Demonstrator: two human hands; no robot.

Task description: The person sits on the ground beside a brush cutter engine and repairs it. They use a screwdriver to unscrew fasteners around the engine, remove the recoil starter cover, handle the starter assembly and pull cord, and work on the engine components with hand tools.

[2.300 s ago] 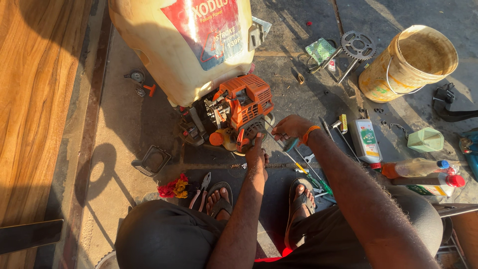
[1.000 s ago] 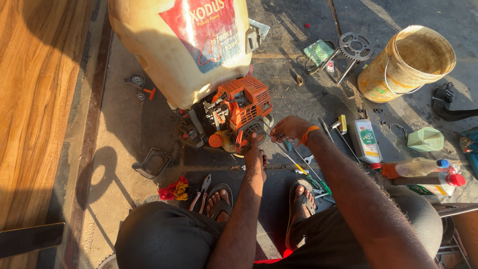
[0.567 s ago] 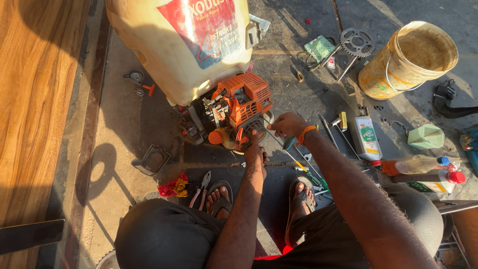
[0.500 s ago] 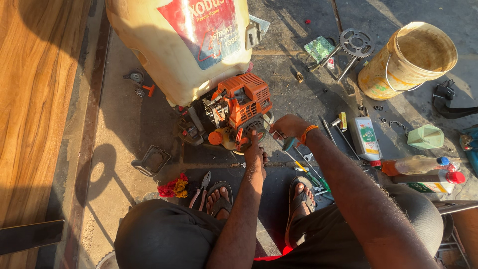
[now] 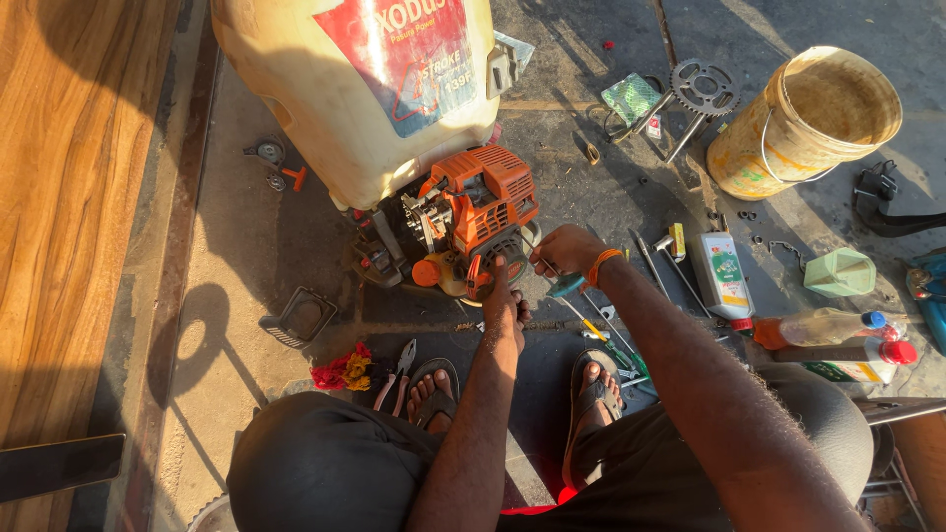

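A small orange engine (image 5: 480,212) sits on the ground under a large cream plastic tank (image 5: 365,94). My left hand (image 5: 502,300) rests against the engine's round front cover, fingers pressed to it. My right hand (image 5: 565,251) grips a screwdriver with a teal handle (image 5: 566,286), its thin shaft pointing at the engine's right side. An orange band circles my right wrist. My feet in sandals show below the hands.
A pale bucket (image 5: 803,123) stands at the upper right, with a toothed sprocket (image 5: 703,89) beside it. Bottles (image 5: 828,330) and an oil container (image 5: 721,276) lie at the right. Pliers (image 5: 402,365) and loose tools lie near my feet. A wooden surface (image 5: 69,227) fills the left.
Both hands stay at the engine. My right hand has shifted slightly with the screwdriver; the view has drifted a little.
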